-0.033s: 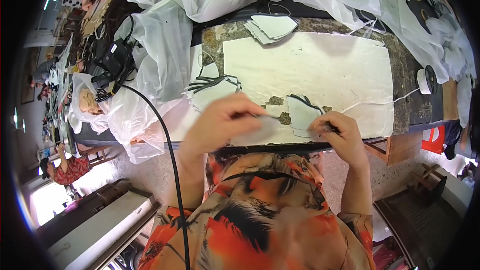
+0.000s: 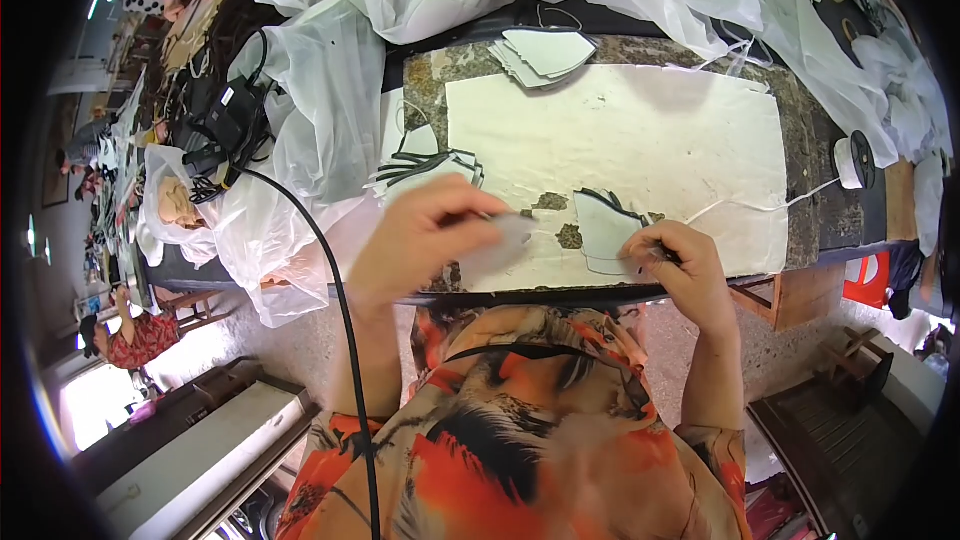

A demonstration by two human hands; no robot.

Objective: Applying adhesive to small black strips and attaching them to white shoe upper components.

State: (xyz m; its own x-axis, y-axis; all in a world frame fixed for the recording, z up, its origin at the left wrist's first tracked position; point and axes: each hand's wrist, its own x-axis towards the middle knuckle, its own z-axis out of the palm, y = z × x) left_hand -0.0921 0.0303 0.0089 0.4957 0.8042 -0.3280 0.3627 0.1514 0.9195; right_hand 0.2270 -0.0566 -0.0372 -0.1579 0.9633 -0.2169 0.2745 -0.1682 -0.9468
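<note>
1. Black box: carries a small white label; any print on it is too small to read.
2. Other surfaces in view: no text, number, brand or sign can be read.

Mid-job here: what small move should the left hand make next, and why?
Probably lay the pale piece on the left-hand pile: the left hand holds it, blurred, close to that pile of pale, dark-edged pieces, while the right hand is busy at other pale pieces.
</note>
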